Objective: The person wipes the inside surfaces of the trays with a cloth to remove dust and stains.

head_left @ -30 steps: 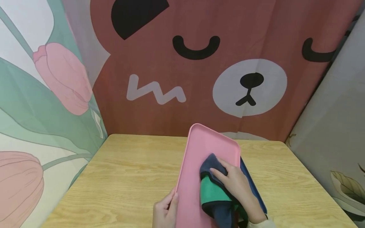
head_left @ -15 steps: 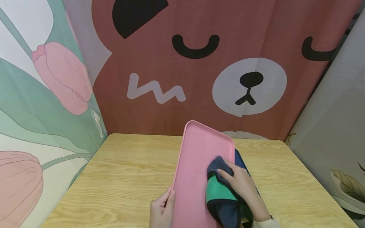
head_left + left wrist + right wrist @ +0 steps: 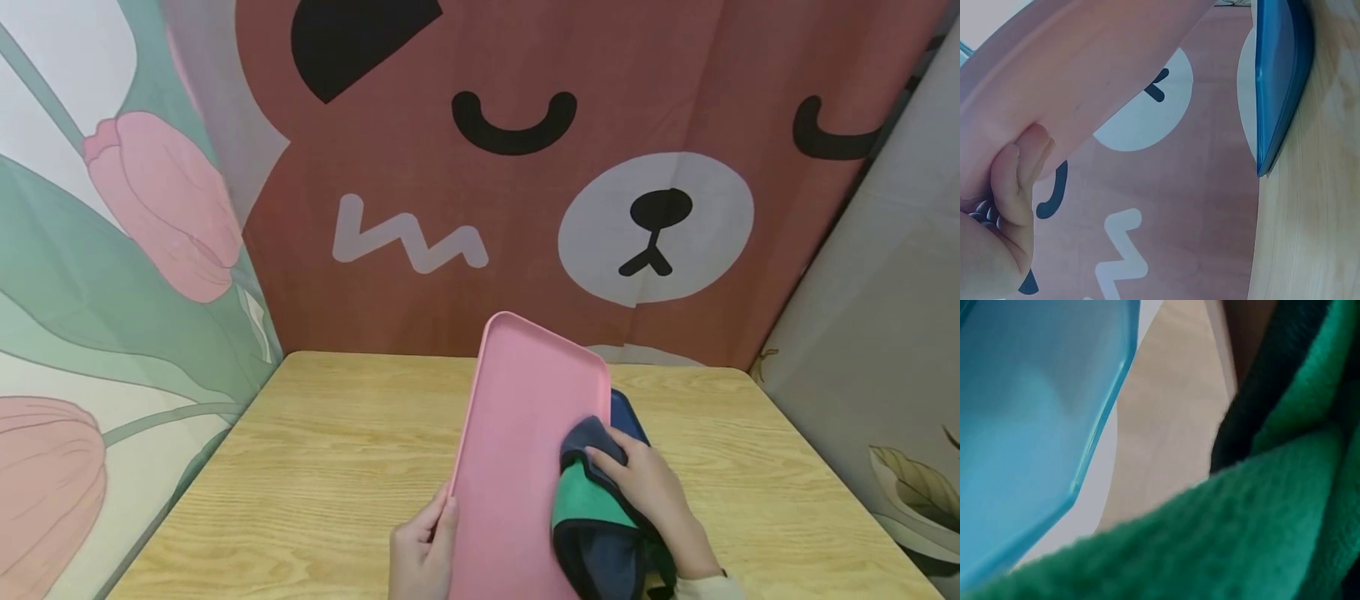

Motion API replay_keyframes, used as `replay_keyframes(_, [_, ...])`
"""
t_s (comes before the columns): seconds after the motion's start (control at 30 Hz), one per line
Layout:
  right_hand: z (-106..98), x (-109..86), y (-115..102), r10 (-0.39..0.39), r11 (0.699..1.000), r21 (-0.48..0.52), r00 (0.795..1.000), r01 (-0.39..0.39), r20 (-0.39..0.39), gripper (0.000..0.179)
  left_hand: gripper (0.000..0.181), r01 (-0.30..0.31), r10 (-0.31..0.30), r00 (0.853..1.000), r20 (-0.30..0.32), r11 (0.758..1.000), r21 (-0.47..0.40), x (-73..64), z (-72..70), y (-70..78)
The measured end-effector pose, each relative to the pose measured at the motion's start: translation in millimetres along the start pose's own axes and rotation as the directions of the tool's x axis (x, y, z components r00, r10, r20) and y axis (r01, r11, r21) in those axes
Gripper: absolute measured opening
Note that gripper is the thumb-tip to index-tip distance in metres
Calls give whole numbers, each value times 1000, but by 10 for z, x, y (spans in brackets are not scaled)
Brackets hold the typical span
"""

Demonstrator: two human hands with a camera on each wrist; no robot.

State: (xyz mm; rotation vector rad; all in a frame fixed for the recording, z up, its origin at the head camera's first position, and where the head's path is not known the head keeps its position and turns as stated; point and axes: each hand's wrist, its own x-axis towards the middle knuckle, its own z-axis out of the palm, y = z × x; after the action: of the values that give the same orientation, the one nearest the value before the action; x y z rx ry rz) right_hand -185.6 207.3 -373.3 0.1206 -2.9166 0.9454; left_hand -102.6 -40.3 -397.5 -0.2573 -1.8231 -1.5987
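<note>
A pink rectangular tray (image 3: 510, 442) is held up at a slant over the table. My left hand (image 3: 423, 546) grips its left edge, thumb on the near face; in the left wrist view the curled fingers (image 3: 1019, 162) lie against the tray's back. In my right hand (image 3: 660, 496) is a green and grey-blue cloth (image 3: 588, 492) with black trim, pressed on the right side of the tray's face. The cloth's lower folds hang past that edge. Green fabric (image 3: 1210, 537) fills the lower right wrist view.
Behind the pink tray, a blue tray (image 3: 628, 417) lies on the wooden table (image 3: 337, 467), partly hidden; the left wrist view shows its rim (image 3: 1266, 137). A brown bear-print curtain (image 3: 405, 317) hangs at the table's far edge, with patterned fabric on both sides.
My right hand and the cloth have slid rightward across the pink tray to its right edge. The tray has shifted slightly left and up, with my left hand still gripping it.
</note>
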Motion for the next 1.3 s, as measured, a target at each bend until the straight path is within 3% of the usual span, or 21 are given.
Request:
replay_keyframes(0.43, [48, -34, -64, -23, 1000, 17, 999, 23, -32, 65, 18, -19, 19, 1000, -1, 1000, 14, -7, -11, -8])
replay_keyframes(0.7, [98, -87, -175, -2, 1000, -12, 999, 2, -35, 67, 19, -5, 4, 1000, 7, 1000, 20, 1, -8, 12])
replay_keyframes(0.97, [154, -108, -298, -32, 999, -7, 998, 32, -54, 65, 19, 31, -31, 999, 5, 999, 38, -1, 4, 40])
replay_keyframes(1.3, [198, -164, -501, -111, 994, -5, 992, 111, -66, 58, 18, -52, 53, 998, -18, 998, 32, -12, 36, -28])
